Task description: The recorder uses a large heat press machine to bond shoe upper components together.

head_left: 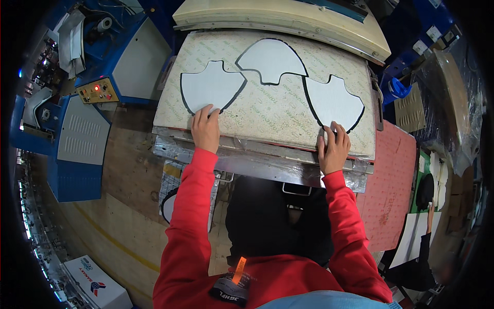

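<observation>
Three white, shield-shaped flat pieces with black edges and short tabs lie on a pale printed board (278, 110). The left piece (212, 87) has its tab pointing away from me. My left hand (206, 129) rests its outstretched fingertips on that piece's near rounded end. At the right, my right hand (335, 147) touches the near end of the right piece (335, 103), with fingers and thumb apart. The middle piece (272, 57) lies farther back, its tab toward me, its right corner meeting the right piece. My fingers partly cover the near edges of both outer pieces.
A cream machine beam (283, 20) spans the board's far side. On the left stands a blue and grey machine with a lit control panel (96, 90). A pink surface (388, 175) adjoins on the right, where another person's arm (430, 219) shows. A white box (95, 283) sits lower left.
</observation>
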A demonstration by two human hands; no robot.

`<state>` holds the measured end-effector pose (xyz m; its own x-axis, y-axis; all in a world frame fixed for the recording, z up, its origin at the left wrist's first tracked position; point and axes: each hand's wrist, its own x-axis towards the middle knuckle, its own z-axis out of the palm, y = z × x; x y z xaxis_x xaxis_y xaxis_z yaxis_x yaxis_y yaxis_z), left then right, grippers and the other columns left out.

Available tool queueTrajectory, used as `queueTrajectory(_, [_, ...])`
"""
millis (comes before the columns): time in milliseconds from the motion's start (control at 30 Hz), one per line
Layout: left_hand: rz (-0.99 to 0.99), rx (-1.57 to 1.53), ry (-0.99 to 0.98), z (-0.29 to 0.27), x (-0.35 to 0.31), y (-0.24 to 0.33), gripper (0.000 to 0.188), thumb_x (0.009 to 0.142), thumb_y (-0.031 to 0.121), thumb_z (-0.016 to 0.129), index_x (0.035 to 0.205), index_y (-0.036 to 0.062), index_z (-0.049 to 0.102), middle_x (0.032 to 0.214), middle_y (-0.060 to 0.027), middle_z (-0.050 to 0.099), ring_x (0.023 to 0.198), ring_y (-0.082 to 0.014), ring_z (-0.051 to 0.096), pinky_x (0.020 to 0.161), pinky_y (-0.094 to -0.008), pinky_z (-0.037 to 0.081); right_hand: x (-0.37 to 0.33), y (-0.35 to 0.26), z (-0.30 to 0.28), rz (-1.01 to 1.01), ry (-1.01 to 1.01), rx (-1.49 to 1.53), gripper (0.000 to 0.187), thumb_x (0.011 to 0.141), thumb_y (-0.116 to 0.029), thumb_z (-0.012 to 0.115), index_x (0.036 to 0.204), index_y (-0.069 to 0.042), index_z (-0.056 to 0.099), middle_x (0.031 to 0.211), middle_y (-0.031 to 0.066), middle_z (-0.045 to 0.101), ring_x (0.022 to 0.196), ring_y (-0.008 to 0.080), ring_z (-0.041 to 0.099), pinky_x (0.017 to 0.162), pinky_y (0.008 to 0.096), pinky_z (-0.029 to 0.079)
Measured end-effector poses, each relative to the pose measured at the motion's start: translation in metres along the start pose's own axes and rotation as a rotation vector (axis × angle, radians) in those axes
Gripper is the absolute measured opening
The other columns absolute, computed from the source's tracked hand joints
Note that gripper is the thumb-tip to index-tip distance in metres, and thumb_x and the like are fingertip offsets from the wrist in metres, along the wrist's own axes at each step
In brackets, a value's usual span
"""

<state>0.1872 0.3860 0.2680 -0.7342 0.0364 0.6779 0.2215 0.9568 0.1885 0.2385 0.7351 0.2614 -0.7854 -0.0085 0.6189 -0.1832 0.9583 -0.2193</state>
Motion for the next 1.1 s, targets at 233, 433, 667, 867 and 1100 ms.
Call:
queueTrajectory(233, [0.013, -0.018, -0.026, 0.003, -0.001, 0.0, 0.02, 0.076, 0.005, 0.058, 0.095, 0.0065, 0.065, 0.107, -0.0053, 0.058, 0.099, -0.0259, 0.053, 0.084, -0.0391, 0.042, 0.0, 0.004, 0.002, 0.008, 0.015, 0.021, 0.031, 0.081, -0.019, 0.06, 0.11, -0.009, 0.058, 0.124, 0.0117, 0.049, 0.119, 0.0309, 0.041, 0.099, 0.0434, 0.031])
queueTrajectory(433, [0.006, -0.024, 0.011, 0.005, -0.002, -0.001, 0.017, 0.082, 0.01, 0.058, 0.099, 0.0074, 0.062, 0.106, -0.0064, 0.056, 0.103, -0.0262, 0.05, 0.086, -0.0402, 0.038, 0.0, 0.004, 0.001, 0.017, 0.022, 0.025, 0.031, 0.081, -0.02, 0.059, 0.111, -0.009, 0.058, 0.124, 0.0113, 0.048, 0.12, 0.0302, 0.041, 0.1, 0.0437, 0.03])
queueTrajectory(667, [-0.077, 0.036, 0.022, 0.004, -0.005, 0.0, 0.022, 0.082, 0.016, 0.061, 0.104, 0.0098, 0.061, 0.109, -0.0077, 0.051, 0.106, -0.0281, 0.046, 0.088, -0.0422, 0.037, -0.002, 0.004, 0.0, 0.03, 0.038, 0.021, 0.031, 0.081, -0.019, 0.06, 0.11, -0.009, 0.058, 0.124, 0.0113, 0.048, 0.12, 0.0305, 0.041, 0.1, 0.0434, 0.03])
queueTrajectory(867, [-0.178, 0.086, 0.069, 0.002, -0.006, 0.008, 0.034, 0.081, 0.019, 0.064, 0.112, 0.0096, 0.055, 0.114, -0.0109, 0.048, 0.107, -0.031, 0.045, 0.088, -0.0435, 0.038, -0.002, 0.002, -0.005, 0.053, 0.068, 0.035, 0.03, 0.08, -0.018, 0.062, 0.107, -0.008, 0.058, 0.121, 0.0117, 0.049, 0.118, 0.0309, 0.041, 0.099, 0.0433, 0.031])
queueTrajectory(1100, [-0.207, -0.033, 0.107, 0.004, -0.007, 0.003, 0.037, 0.079, 0.014, 0.066, 0.113, 0.0054, 0.054, 0.115, -0.0153, 0.046, 0.109, -0.0349, 0.045, 0.092, -0.0441, 0.038, -0.001, 0.0, -0.006, 0.044, 0.085, 0.047, 0.029, 0.079, -0.018, 0.062, 0.105, -0.007, 0.058, 0.119, 0.0125, 0.05, 0.116, 0.032, 0.042, 0.098, 0.0443, 0.031])
